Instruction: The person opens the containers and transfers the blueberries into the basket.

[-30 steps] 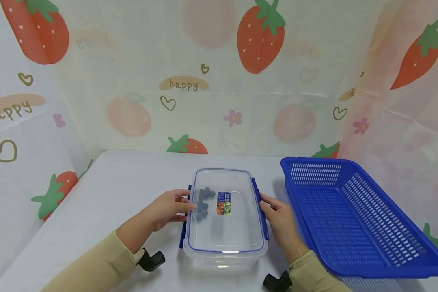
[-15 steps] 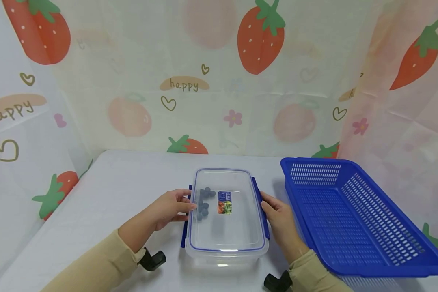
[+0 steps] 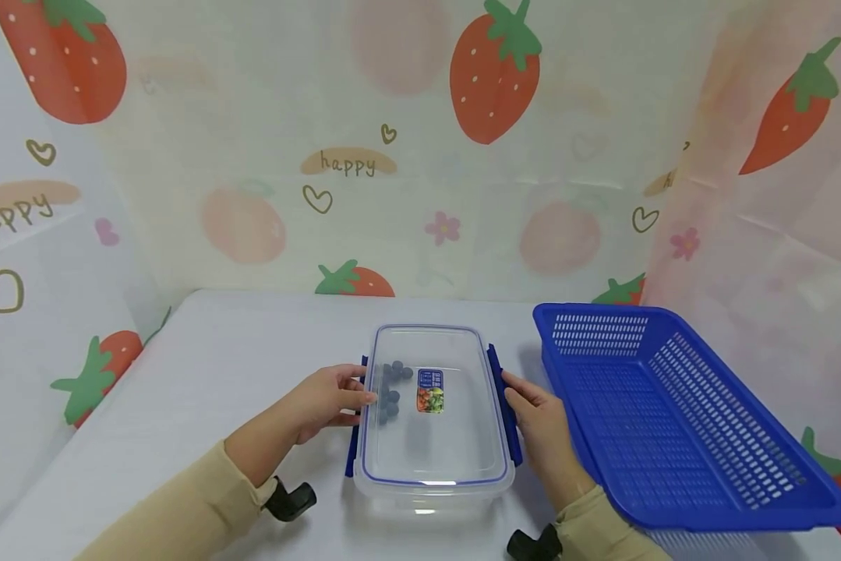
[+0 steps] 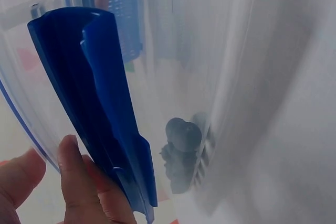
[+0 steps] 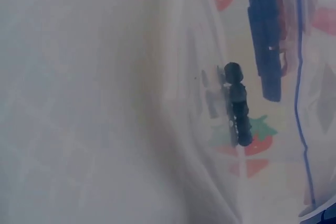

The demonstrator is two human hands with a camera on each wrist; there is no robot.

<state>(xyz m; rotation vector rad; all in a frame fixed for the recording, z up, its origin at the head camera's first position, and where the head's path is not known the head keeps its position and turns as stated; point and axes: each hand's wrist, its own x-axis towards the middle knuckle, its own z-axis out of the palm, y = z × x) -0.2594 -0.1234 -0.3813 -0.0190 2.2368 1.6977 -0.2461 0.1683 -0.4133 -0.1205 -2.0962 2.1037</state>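
A clear lidded food container [image 3: 455, 448] with a blue seal line and a small label stands on the white table. Small dark round fruits like grapes [image 3: 390, 396] show through its left side, also as a dark cluster [image 4: 184, 137] in the left wrist view. My left hand [image 3: 322, 401] holds the left side, thumb at the lid edge, fingers at the blue latch [image 4: 113, 98]. On the opposite side my right hand [image 3: 539, 421] has its fingers at the right blue latch [image 3: 512, 432], which sticks outward. That hand's fingers are out of sight in the right wrist view.
A blue perforated basket [image 3: 680, 436] stands just right of my right hand. Behind the table [image 3: 266, 327] hangs a cloth printed with strawberries. Black wrist devices [image 3: 290, 501] sit at both sleeves.
The right latch has swung a little outward from the container, and my right fingers have shifted slightly right with it. The left hand keeps its hold. The head view has turned slightly.
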